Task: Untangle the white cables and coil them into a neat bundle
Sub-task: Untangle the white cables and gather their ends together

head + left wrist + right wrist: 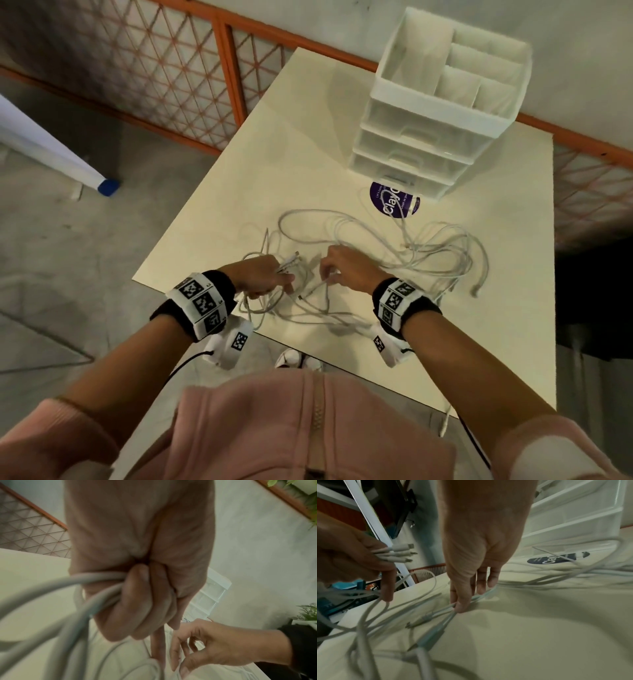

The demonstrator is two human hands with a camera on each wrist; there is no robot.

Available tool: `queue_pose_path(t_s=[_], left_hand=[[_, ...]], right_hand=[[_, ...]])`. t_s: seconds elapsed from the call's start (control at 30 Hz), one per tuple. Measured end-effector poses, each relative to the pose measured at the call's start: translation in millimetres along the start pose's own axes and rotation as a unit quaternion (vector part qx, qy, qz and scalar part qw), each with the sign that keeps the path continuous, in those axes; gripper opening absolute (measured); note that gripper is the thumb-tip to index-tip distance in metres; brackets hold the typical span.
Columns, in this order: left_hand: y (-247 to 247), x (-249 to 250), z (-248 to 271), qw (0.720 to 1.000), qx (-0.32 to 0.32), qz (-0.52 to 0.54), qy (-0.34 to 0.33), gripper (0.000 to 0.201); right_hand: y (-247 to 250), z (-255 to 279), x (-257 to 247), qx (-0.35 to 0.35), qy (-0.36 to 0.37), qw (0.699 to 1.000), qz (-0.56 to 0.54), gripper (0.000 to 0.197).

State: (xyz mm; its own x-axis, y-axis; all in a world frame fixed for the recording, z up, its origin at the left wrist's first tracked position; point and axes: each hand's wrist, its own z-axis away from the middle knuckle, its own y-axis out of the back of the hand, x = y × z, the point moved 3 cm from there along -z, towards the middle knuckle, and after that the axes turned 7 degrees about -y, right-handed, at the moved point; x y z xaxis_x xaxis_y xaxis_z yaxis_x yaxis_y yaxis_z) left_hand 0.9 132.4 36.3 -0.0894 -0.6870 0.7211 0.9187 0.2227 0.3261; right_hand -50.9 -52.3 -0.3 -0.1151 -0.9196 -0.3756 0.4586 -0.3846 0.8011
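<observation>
A tangle of white cables (394, 246) sprawls over the middle of the cream table (274, 164). My left hand (263, 275) grips a bunch of cable ends; their plugs (402, 553) stick out past its fingers, and strands (96, 586) run through its curled fingers. My right hand (337, 269) pinches a cable strand (467, 600) between thumb and forefinger just above the table, a little right of the left hand. More loops lie to the right, and one loose plug end (475, 291) rests near the right side.
A white plastic drawer unit (442, 102) with an open divided top stands at the back of the table. A round purple sticker (395, 204) lies in front of it. An orange-framed mesh fence (154, 61) runs behind; the table's near edge is close to my body.
</observation>
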Motion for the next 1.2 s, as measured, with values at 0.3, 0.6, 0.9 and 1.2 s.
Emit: queue_pose_path(t_s=[0.3, 0.6, 0.9, 1.2], left_hand=[[10.9, 28.3, -12.2, 0.994, 0.010, 0.086, -0.063, 0.032], [29.4, 92.2, -18.9, 0.918, 0.176, 0.277, -0.222, 0.045], [48.1, 107.2, -18.3, 0.839, 0.282, 0.348, -0.309, 0.031], [70.4, 98.7, -7.6, 0.773, 0.328, 0.426, -0.336, 0.034]], right_hand=[[78.8, 16.1, 34.5, 0.141, -0.050, 0.964, -0.222, 0.016], [145.2, 42.3, 0.4, 0.155, 0.000, 0.891, -0.426, 0.014], [120.2, 43.3, -24.1, 0.054, 0.021, 0.907, -0.418, 0.015], [100.1, 50.6, 55.9, 0.035, -0.106, 0.964, -0.242, 0.024]])
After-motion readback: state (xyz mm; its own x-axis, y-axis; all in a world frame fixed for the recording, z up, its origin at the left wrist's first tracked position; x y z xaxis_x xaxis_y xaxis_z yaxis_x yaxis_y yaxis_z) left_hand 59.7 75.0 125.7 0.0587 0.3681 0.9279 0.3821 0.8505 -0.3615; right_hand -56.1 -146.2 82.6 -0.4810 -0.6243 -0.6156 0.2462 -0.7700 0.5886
